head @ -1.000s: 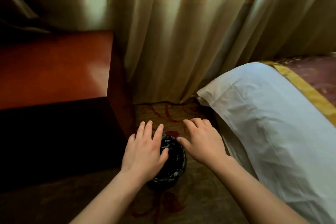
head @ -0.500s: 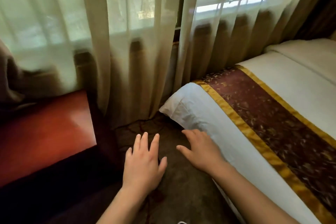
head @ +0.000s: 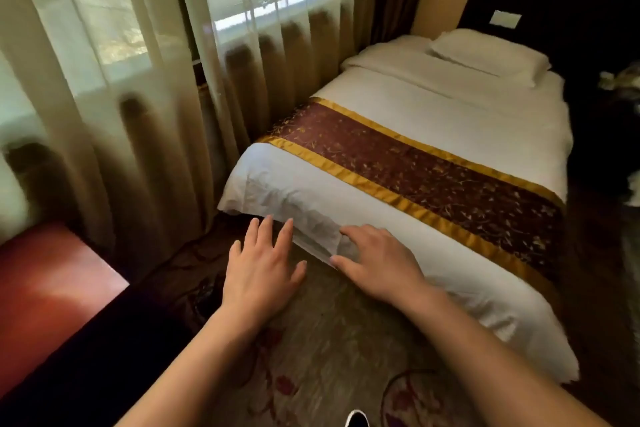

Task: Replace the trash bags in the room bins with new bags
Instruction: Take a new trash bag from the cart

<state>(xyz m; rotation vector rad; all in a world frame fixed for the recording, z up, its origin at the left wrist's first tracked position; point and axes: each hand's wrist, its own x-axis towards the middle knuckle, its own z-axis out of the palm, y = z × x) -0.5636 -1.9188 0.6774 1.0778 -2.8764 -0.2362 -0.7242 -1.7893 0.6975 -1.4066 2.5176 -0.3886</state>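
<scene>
Patterned carpet (head: 332, 340) runs between a red-brown desk (head: 52, 288) on the left and a white bed (head: 433, 121) on the right, with sheer curtains (head: 138, 149) at the far side. The bin (head: 206, 291) shows only as a dark blurred shape on the floor just left of the left hand (head: 259, 274), by the desk's edge. Both hands hover empty with fingers spread, the right hand (head: 381, 263) over the bed's near edge.

The small bin (head: 206, 292), dark and faintly glossy, stands on the patterned carpet (head: 332, 340) close to the dark side of the red-topped cabinet (head: 45, 288), with only its left edge showing in shadow past the left hand (head: 259, 274) spread in front of it.
</scene>
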